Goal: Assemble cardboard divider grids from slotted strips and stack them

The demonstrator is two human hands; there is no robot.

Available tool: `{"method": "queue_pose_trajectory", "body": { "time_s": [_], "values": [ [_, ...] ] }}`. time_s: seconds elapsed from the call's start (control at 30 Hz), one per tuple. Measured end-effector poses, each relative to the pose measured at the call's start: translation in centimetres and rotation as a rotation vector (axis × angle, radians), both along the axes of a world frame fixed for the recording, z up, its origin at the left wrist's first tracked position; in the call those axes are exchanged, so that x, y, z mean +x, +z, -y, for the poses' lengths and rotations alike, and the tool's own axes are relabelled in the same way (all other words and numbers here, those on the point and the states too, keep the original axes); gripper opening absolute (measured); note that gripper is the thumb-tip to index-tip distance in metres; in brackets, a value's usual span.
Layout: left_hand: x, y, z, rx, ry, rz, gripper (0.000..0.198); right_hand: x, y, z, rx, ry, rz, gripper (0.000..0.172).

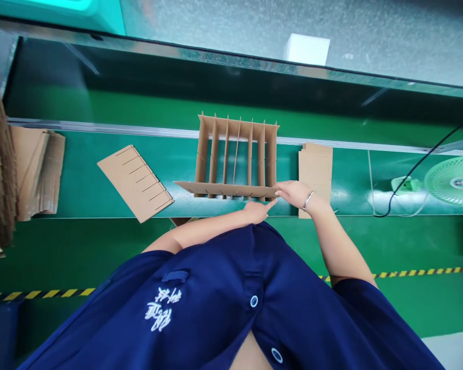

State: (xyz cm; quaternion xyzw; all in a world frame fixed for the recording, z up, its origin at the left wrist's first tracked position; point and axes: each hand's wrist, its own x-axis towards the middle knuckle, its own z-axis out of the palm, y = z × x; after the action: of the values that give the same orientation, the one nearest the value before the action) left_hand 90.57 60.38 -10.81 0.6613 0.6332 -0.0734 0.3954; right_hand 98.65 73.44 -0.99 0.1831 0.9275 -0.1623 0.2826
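Observation:
A cardboard divider grid (238, 149) stands on the green workbench in front of me, with several upright crosspieces between a back strip and the near side. Along its near side lies a slotted cardboard strip (219, 189), tilted, its left end sticking out past the grid. My right hand (293, 193), with a bracelet at the wrist, pinches the strip's right end. Just below that end is my left hand (257, 211), its index finger stretched toward the grid's near right corner; its other fingers are partly hidden. To the left lies a loose slotted cardboard sheet (135, 182).
Cardboard stacks stand at the far left (31, 169), and more cardboard pieces (315, 164) lie right of the grid. Farther right are a green fan (453, 181) and a black cable (411, 169). A white block (307, 49) and teal bin (61, 13) sit on the raised shelf.

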Motion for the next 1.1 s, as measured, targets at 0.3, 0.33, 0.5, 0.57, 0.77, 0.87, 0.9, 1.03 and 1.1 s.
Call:
{"method": "queue_pose_trajectory", "body": {
  "time_s": [0.3, 0.33, 0.5, 0.57, 0.77, 0.87, 0.9, 1.03, 1.1],
  "values": [
    [-0.6, -0.3, 0.8, 0.053, -0.001, 0.000, 0.068, 0.8, -0.9, 0.2, 0.000, -0.020, -0.028, 0.026],
    [-0.7, -0.3, 1.0, 0.057, 0.008, -0.011, 0.069, 0.8, -1.0, 0.2, 0.000, -0.017, -0.029, 0.026],
    [-1.3, 0.1, 1.5, 0.043, 0.055, -0.066, 0.063, 0.9, -1.3, 0.2, 0.033, -0.004, 0.015, 0.025],
    [-1.3, 0.2, 1.5, 0.048, 0.063, -0.075, 0.061, 0.8, -1.4, 0.4, 0.040, 0.004, 0.034, 0.025],
    [-1.2, 0.0, 1.5, 0.096, 0.096, -0.097, 0.054, -0.1, -0.8, 1.0, 0.088, 0.071, 0.043, 0.026],
    [-1.2, -0.1, 1.6, 0.124, 0.100, -0.098, 0.053, -0.3, -0.3, 1.0, 0.111, 0.087, 0.083, 0.025],
    [-1.3, -0.2, 1.6, 0.125, 0.102, -0.095, 0.053, -0.3, -0.2, 1.0, 0.119, 0.087, 0.089, 0.024],
    [-1.4, -0.5, 1.7, 0.132, 0.098, -0.063, 0.054, -0.4, -0.2, 0.8, 0.132, 0.077, 0.087, 0.024],
    [-1.5, -0.7, 1.7, 0.147, 0.090, -0.052, 0.053, -0.5, -0.3, 0.8, 0.128, 0.074, 0.090, 0.025]
  ]
}}
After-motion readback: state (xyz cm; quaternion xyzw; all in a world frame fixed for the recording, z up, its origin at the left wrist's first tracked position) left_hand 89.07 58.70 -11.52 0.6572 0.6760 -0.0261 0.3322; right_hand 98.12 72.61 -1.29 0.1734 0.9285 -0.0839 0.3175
